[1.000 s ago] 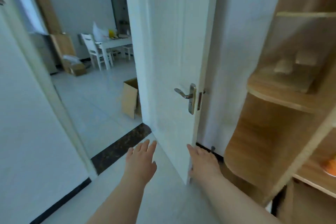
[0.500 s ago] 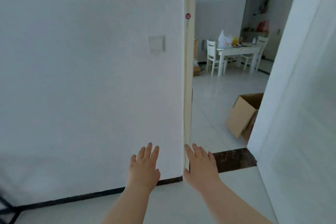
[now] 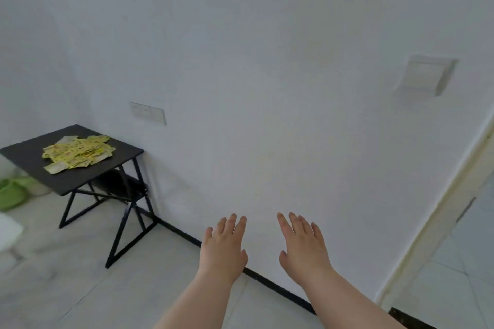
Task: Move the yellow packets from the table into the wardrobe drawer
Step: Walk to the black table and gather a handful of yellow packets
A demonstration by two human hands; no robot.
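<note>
1. Two hands were held out low in the view, the left hand [image 3: 223,248] and the right hand [image 3: 303,248]. Both had the palm down and the fingers straight and a little spread. They held nothing and touched nothing.
2. Many yellow packets [image 3: 77,152] lay in a loose, overlapping heap on the black table [image 3: 26,159]. The table stood at the far left, in the corner against the white wall [image 3: 267,88].
3. Both hands were well apart from the table. The wardrobe drawer was not in view.
4. By my judgement, the step in hand was the approach to the table to fetch packets. From the large heap, most of the task seemed not yet done.
5. The next move would call for a turn to the left and some steps toward the table, then both hands lowered over the heap. The packets looked thin and flat, so a scoop from two sides would probably hold more than a pinch. Loose ones could slip out on the way.
6. Beside the table, on the floor, were what seemed to be green slippers [image 3: 10,192]. A socket plate [image 3: 148,113] was on the wall above the table, a light switch [image 3: 425,75] was further right, and a door frame [image 3: 441,222] stood at the right edge.
</note>
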